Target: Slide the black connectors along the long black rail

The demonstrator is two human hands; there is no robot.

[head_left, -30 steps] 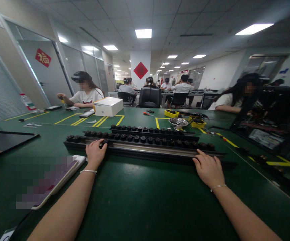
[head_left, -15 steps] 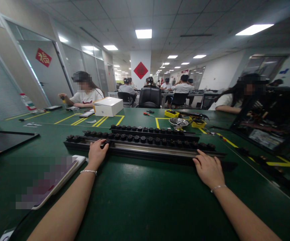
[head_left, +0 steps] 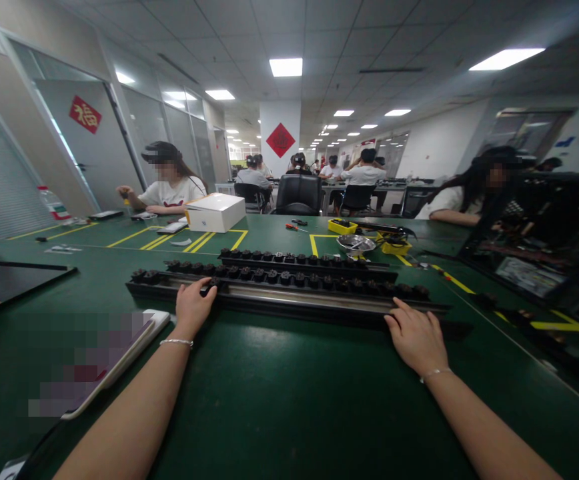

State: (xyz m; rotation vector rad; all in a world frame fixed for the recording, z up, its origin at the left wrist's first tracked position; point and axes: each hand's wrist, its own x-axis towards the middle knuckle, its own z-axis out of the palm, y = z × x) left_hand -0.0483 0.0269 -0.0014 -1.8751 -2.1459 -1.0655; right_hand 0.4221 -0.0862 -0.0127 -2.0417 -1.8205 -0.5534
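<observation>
A long black rail (head_left: 299, 313) with a pale metal channel lies crosswise on the green table. My left hand (head_left: 194, 308) is at its left part, thumb and forefinger closed around a small black round socket piece (head_left: 211, 289). Toward the rail's right end, my right hand (head_left: 419, 337) holds the near edge, fingers over the top and thumb in front. Just behind stands a row of similar black socket pieces (head_left: 285, 276). Farther back, a second rail (head_left: 309, 263) carries another row of them.
A phone-like device (head_left: 119, 363) lies left of my left arm. Beyond the rails are a white box (head_left: 216, 212), a metal bowl (head_left: 356, 245), yellow trays (head_left: 343, 227) and a screwdriver (head_left: 295, 228). A large dark open-sided case (head_left: 534, 247) stands right. Co-workers sit around the table.
Both hands keep their places on the rail and the socket piece. Only a very slight shift of the whole view shows.
</observation>
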